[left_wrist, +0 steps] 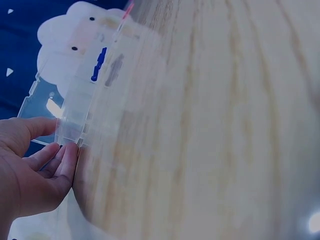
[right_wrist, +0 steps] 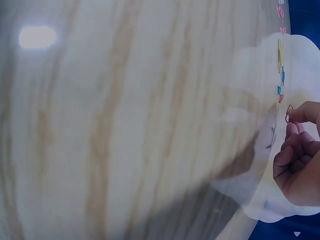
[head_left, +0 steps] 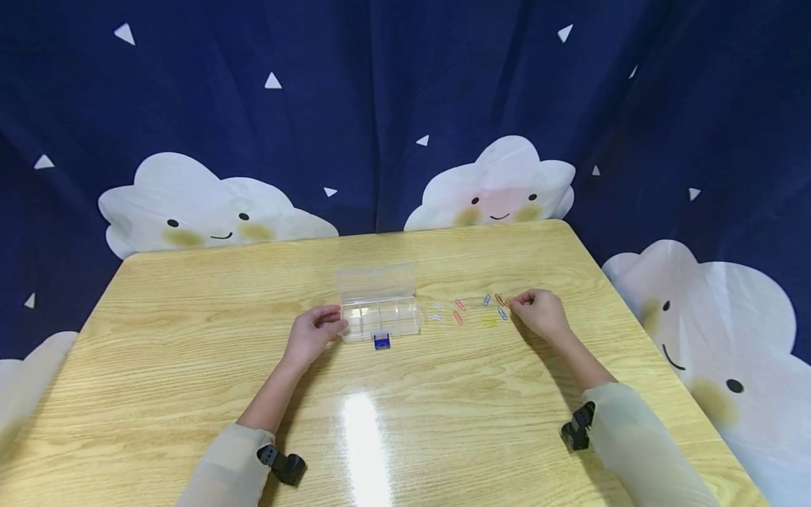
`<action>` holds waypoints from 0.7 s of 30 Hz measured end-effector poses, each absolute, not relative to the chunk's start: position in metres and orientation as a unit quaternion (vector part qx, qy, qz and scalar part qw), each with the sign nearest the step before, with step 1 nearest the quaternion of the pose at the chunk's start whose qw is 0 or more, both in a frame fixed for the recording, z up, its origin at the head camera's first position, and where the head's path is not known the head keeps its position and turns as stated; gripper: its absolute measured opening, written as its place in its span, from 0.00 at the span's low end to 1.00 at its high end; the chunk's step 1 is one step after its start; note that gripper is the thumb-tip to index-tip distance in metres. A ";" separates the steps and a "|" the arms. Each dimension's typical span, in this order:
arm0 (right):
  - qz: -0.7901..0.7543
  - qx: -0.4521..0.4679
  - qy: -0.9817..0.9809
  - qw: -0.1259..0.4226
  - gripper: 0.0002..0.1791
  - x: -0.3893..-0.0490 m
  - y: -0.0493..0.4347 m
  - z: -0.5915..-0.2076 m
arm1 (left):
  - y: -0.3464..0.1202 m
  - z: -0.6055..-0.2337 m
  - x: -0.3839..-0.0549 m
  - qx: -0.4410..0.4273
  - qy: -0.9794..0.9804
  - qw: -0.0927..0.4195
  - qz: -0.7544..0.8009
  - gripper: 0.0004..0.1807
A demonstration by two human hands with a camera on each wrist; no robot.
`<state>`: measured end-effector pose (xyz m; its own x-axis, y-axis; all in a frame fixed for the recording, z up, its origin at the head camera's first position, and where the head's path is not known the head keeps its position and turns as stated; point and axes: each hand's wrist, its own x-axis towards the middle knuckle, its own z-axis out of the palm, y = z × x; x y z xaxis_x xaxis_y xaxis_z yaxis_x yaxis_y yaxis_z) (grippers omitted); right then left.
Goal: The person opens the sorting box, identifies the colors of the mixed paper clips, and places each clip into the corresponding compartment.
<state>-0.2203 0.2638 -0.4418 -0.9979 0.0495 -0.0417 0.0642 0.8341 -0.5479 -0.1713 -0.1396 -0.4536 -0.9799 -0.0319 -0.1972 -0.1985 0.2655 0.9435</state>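
A clear plastic box [head_left: 399, 329] with several compartments lies on the table, its clear lid [head_left: 375, 283] tipped back. A blue latch [head_left: 381, 342] sticks out at its front. My left hand [head_left: 309, 336] holds the box's left end between thumb and fingers, as the left wrist view also shows. Out to the right, my right hand [head_left: 542, 312] pinches an orange-red paper clip [right_wrist: 288, 114] between thumb and forefinger. Beside those fingertips lies another orange-red paper clip [head_left: 499, 300], with a blue paper clip [head_left: 503, 313] just below it.
Between box and right hand lie more paper clips: a blue one [head_left: 486, 300], yellow ones [head_left: 489, 321], pink ones [head_left: 458, 317] and pale ones [head_left: 436, 317]. The wooden table [head_left: 253, 282] ends at a dark blue curtain [head_left: 317, 105] printed with clouds.
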 end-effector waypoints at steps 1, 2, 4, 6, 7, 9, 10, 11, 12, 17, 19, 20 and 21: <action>-0.288 0.032 0.957 0.015 0.13 -0.220 0.264 -0.441 | -0.140 -0.454 -0.171 -0.073 0.793 0.070 0.601 0.23; -0.289 0.031 0.957 0.016 0.13 -0.221 0.264 -0.440 | -0.139 -0.454 -0.172 -0.074 0.793 0.070 0.600 0.23; -0.293 0.028 0.956 0.016 0.13 -0.221 0.264 -0.440 | -0.139 -0.454 -0.171 -0.074 0.793 0.069 0.600 0.23; -0.302 0.026 0.953 0.019 0.13 -0.221 0.264 -0.439 | -0.139 -0.454 -0.171 -0.073 0.794 0.068 0.600 0.24; -0.309 0.026 0.950 0.022 0.13 -0.221 0.264 -0.439 | -0.139 -0.454 -0.171 -0.073 0.794 0.068 0.600 0.24; -0.321 0.026 0.946 0.027 0.12 -0.221 0.263 -0.438 | -0.139 -0.453 -0.171 -0.072 0.794 0.066 0.601 0.24; -0.326 0.026 0.945 0.030 0.12 -0.221 0.262 -0.438 | -0.139 -0.453 -0.171 -0.071 0.794 0.066 0.601 0.24; -0.330 0.026 0.943 0.032 0.12 -0.221 0.261 -0.437 | -0.139 -0.453 -0.171 -0.071 0.794 0.066 0.600 0.23; -0.331 0.025 0.943 0.033 0.12 -0.221 0.260 -0.436 | -0.139 -0.453 -0.171 -0.070 0.794 0.066 0.601 0.23; -0.332 0.020 0.942 0.037 0.11 -0.220 0.256 -0.431 | -0.139 -0.453 -0.171 -0.073 0.792 0.071 0.603 0.23; -0.332 0.014 0.942 0.039 0.12 -0.219 0.254 -0.430 | -0.139 -0.453 -0.171 -0.074 0.790 0.073 0.605 0.24; -0.333 0.012 0.942 0.039 0.12 -0.219 0.253 -0.429 | -0.139 -0.453 -0.171 -0.074 0.789 0.073 0.605 0.24; -0.333 0.008 0.942 0.038 0.12 -0.219 0.252 -0.428 | -0.139 -0.453 -0.171 -0.074 0.789 0.072 0.606 0.24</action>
<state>-0.2185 0.2523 -0.4282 -0.9970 -0.0095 -0.0766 0.0407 0.7787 -0.6261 -0.1709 -0.1394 -0.4534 -0.9786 -0.0284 -0.2036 -0.2040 0.2549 0.9452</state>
